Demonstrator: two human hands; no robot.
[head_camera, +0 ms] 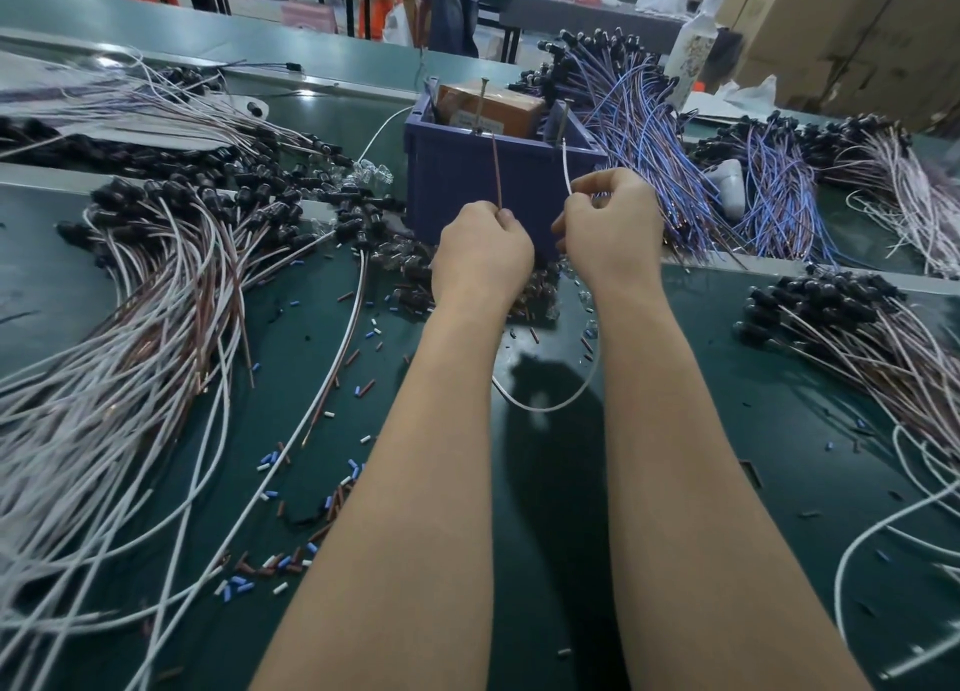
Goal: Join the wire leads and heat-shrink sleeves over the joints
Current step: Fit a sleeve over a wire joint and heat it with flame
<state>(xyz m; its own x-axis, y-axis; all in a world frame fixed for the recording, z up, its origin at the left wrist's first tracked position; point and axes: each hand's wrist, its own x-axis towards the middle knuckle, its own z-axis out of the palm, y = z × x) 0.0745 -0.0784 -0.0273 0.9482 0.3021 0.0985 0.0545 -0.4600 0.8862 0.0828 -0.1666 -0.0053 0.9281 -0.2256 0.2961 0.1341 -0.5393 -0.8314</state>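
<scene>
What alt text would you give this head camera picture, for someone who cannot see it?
A person's left hand pinches a brown wire and the right hand pinches a white wire, both held upright before a blue bin. Wire bundles and small tube pieces lie across the green table.

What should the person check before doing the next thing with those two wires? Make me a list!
1. Left hand pinches the brown wire: ok.
2. Right hand pinches the white wire: ok.
3. Both wire tips stand up in front of the blue box: ok.
4. Wire tips joined: not ok, they are apart.
5. Tips stripped bare: cannot tell, too small.
</scene>
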